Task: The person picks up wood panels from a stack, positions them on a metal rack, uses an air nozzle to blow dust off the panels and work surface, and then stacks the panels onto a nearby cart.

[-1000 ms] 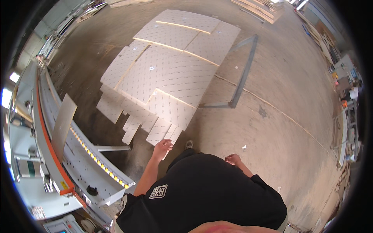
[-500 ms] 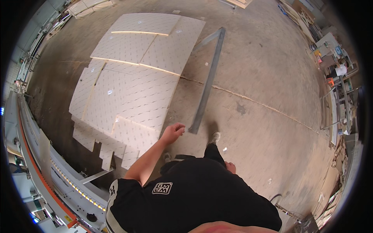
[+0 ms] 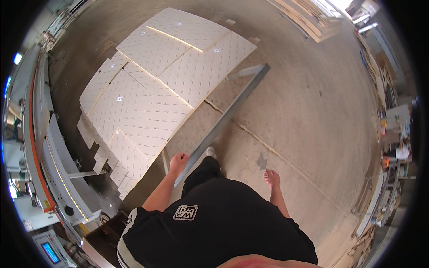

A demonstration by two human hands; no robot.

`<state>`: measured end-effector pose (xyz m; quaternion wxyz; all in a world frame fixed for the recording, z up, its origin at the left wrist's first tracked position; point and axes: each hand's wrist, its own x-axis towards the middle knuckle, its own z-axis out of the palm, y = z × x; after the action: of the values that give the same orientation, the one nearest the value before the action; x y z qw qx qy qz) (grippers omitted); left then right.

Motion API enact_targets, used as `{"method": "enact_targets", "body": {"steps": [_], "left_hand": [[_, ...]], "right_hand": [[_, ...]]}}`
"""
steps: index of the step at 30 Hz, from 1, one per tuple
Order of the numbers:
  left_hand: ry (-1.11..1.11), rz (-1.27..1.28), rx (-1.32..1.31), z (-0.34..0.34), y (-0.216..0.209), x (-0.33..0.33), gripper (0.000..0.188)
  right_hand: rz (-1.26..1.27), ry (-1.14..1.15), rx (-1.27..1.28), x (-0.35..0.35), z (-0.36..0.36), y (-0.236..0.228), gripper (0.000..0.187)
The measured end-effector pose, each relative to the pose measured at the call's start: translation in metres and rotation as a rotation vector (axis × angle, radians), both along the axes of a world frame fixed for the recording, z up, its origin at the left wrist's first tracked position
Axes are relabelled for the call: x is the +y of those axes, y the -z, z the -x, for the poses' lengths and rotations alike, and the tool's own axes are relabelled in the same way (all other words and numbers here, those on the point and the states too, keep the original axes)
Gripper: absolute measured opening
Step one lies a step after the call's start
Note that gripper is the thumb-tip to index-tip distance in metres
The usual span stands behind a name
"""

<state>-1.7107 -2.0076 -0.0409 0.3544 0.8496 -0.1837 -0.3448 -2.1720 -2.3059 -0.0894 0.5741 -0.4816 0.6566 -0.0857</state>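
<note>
My left hand (image 3: 179, 162) is beside the near end of a long grey metal rail (image 3: 232, 109) that runs along the right side of a panel stack. Its fingers are curled in, with nothing visible in them; whether it touches the rail I cannot tell. Large pale sheets with small printed marks (image 3: 147, 111) lie side by side as a broad low surface to the front left. My right hand (image 3: 271, 177) hangs over the concrete floor, away from any object, its fingers loosely bent, a little apart and holding nothing. One shoe (image 3: 211, 152) shows beside the rail.
Along the left stands a long machine with an orange strip (image 3: 35, 147) and a lit screen (image 3: 50, 253) at its near end. Boards (image 3: 308, 20) lie at the far right. Racks and stacked material (image 3: 384, 178) line the right side. A crack (image 3: 268, 147) crosses the floor.
My view has turned right, so the sheets and rail appear rotated. My right hand, mostly hidden by my body before, now shows in front of it. The left hand's fingers look more curled.
</note>
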Motion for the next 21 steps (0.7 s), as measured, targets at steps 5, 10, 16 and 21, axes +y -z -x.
{"method": "enact_targets", "body": {"steps": [5, 10, 16, 21], "left_hand": [[-0.079, -0.001, 0.084, -0.021, 0.027, -0.068, 0.033], [-0.09, 0.04, 0.193, -0.044, 0.045, -0.173, 0.031], [-0.096, 0.222, 0.295, -0.115, -0.01, -0.315, 0.031], [-0.145, 0.175, 0.308, -0.164, 0.01, -0.392, 0.03]], "right_hand": [[0.249, -0.237, -0.091, -0.141, -0.107, -0.011, 0.029], [0.538, -0.659, 0.04, -0.256, -0.224, -0.115, 0.027], [0.433, -0.448, -0.192, -0.387, -0.348, -0.134, 0.03], [0.419, -0.677, -0.177, -0.489, -0.505, -0.112, 0.032]]}}
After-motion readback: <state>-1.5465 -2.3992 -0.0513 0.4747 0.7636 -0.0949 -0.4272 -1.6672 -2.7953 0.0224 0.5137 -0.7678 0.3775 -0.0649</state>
